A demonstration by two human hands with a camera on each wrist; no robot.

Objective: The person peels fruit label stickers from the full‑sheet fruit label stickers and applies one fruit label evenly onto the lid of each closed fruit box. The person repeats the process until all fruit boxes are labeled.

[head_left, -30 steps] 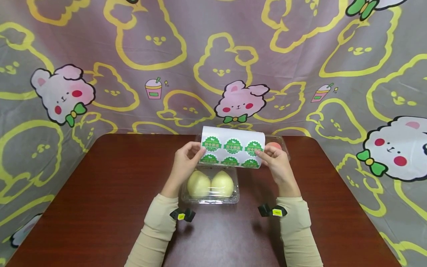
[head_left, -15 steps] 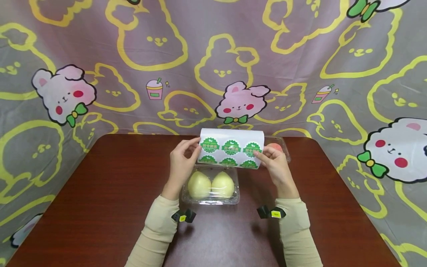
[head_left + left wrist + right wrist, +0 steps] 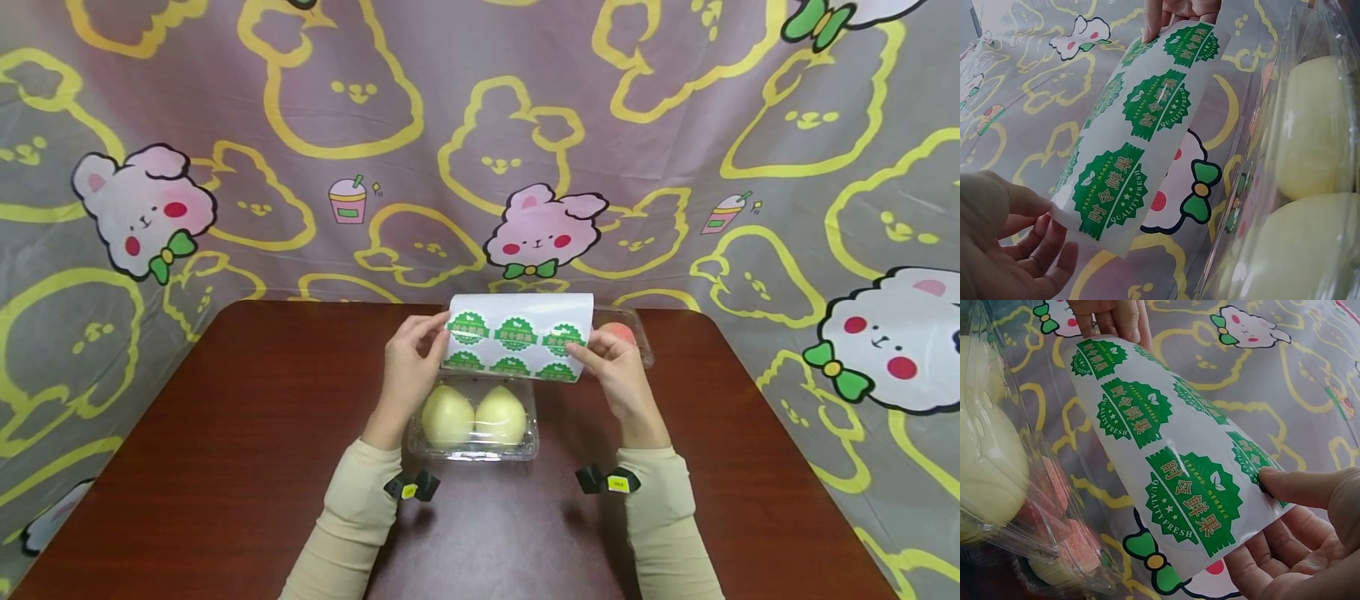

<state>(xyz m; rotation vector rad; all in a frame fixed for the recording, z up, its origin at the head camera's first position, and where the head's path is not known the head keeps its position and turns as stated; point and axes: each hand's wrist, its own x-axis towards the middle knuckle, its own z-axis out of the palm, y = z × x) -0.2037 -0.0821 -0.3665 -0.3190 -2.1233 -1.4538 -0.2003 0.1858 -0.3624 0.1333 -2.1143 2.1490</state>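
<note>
Both hands hold up a white sheet of round green stickers (image 3: 517, 333), curved over along its top. My left hand (image 3: 408, 362) pinches the sheet's left edge between thumb and fingers. At the other edge, my right hand (image 3: 618, 375) grips it with the thumb on the printed face, as the right wrist view shows (image 3: 1297, 531). Green scalloped labels with Chinese lettering and "QUALITY FRESH" cover the sheet. Just below it on the table stands a clear plastic box (image 3: 474, 454) with pale yellow-green, pear-like fruit (image 3: 448, 414) inside. The sheet overlaps the box's back part in the head view.
Behind the right hand, a second clear box (image 3: 641, 333) holds reddish fruit (image 3: 618, 332), partly hidden by the sheet and hand. The dark red-brown table (image 3: 262, 400) ends at a patterned cloth (image 3: 405, 100) hanging behind and at both sides.
Held by both hands, the sticker sheet has shifted slightly left and lower. The fruit boxes stay where they were.
</note>
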